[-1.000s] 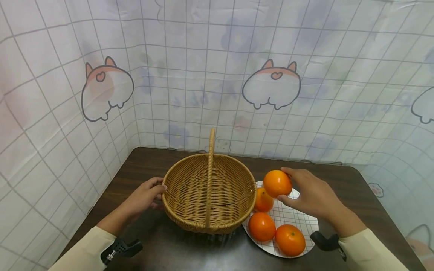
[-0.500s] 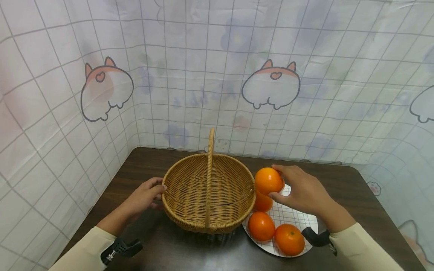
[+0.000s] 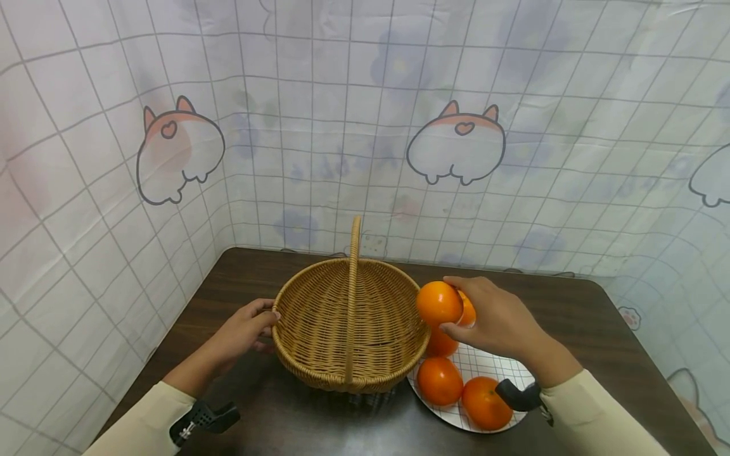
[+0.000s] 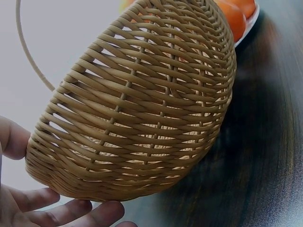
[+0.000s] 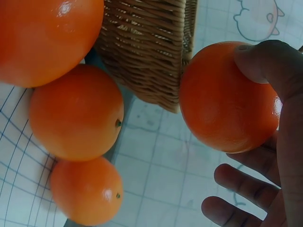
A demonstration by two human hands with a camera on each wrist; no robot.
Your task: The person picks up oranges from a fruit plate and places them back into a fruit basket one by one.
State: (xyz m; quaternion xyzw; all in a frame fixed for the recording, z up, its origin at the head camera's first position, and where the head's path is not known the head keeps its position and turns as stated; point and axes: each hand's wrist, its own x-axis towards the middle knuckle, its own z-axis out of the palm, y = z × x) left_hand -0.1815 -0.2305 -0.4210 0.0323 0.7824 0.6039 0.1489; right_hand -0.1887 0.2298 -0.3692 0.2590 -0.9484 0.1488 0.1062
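Note:
A wicker basket (image 3: 310,375) with an arched handle stands mid-table, its visible inside bare. My left hand (image 3: 248,324) grips its left rim, thumb over the edge and fingers against the outer weave in the left wrist view. My right hand (image 3: 497,316) holds an orange (image 3: 438,303) between thumb and fingers, raised and overlapping the basket's right rim in the head view. From the right wrist, the thumb presses on the held orange (image 5: 227,101), with the lower fingers spread below it. Several more oranges (image 3: 440,381) lie on a round plate (image 3: 479,362) beside the basket.
The plate has a white surface with a dark grid and sits close against the basket's right side. Under everything is a dark brown wooden table (image 3: 274,424). A patterned curtain (image 3: 319,158) hangs behind and along both sides.
My right hand has carried the orange leftward from over the plate to the basket's right rim. Another orange on the plate now shows behind it. The left hand and basket have stayed put.

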